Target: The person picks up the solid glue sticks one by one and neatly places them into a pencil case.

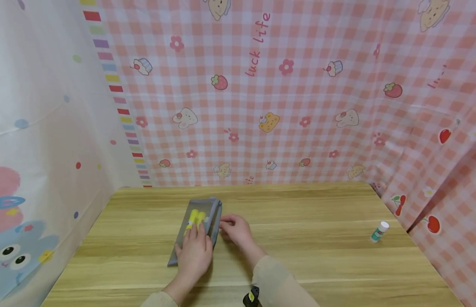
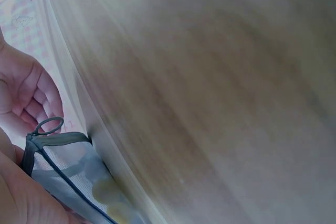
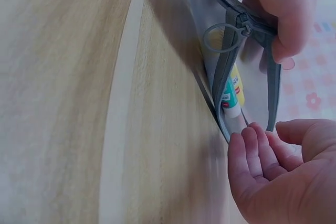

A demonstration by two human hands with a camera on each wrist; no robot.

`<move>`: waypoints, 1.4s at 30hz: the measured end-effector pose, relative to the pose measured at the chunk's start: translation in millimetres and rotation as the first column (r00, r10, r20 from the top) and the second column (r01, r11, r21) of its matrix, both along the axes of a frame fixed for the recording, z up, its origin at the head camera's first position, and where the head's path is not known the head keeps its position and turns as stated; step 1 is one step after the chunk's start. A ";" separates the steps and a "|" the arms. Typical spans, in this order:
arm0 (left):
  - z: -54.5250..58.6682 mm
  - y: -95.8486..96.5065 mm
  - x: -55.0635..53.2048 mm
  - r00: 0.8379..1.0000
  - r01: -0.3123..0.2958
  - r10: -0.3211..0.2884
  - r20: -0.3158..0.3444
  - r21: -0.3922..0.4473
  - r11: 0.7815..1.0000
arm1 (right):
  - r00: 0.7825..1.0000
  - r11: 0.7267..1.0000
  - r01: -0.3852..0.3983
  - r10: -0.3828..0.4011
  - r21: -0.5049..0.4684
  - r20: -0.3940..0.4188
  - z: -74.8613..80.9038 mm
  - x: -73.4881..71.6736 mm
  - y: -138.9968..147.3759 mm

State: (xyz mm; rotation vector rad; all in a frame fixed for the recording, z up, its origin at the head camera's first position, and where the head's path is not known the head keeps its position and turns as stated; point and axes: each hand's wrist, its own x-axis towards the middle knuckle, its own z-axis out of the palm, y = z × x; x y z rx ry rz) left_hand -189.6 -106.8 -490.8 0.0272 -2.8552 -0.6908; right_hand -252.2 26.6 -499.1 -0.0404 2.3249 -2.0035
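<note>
A grey mesh zipper pouch lies on the table with its zipped side unfastened and spread apart. Yellow glue sticks show through the mesh, and a green-and-white glue stick sits just inside the mouth. My left hand lies over the pouch's near part and grips its upper edge between thumb and fingers. Beside the mouth, my right hand has loosely bent fingers. Its fingertips are close to the pouch's edge and hold nothing. A ring zipper pull hangs at one pouch corner.
Another green glue stick with a white cap lies on the right side of the wooden table. By the right sleeve is a small black object. A pink checked cloth hangs behind the table.
</note>
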 end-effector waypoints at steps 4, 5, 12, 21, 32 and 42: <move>-1.4 -0.4 -0.3 1.000 0.001 -0.001 -0.011 0.004 1.000 | 1.000 1.000 -0.010 0.010 -0.017 -0.013 1.4 3.9 5.4; -2.0 -0.5 -0.7 1.000 0.002 -0.002 -0.013 0.004 1.000 | 1.000 1.000 -0.015 0.014 -0.024 -0.015 2.0 5.0 6.9; -4.3 -0.1 -0.8 1.000 0.005 -0.005 0.002 0.004 1.000 | 0.999 0.998 -0.041 0.040 -0.039 -0.034 5.2 10.9 20.0; -4.8 0.9 -0.7 1.000 0.001 -0.001 -0.007 0.007 1.000 | 0.996 0.999 -0.027 0.023 -0.047 -0.090 5.6 14.5 38.0; -1.4 0.8 0.7 1.000 0.007 -0.007 -0.010 0.014 1.000 | 0.998 0.998 -0.005 0.001 -0.055 -0.066 10.5 20.2 67.2; -3.6 0.9 0.2 1.000 0.009 -0.009 -0.005 0.011 1.000 | 0.991 0.994 0.089 -0.095 -0.070 -0.093 14.9 24.8 98.0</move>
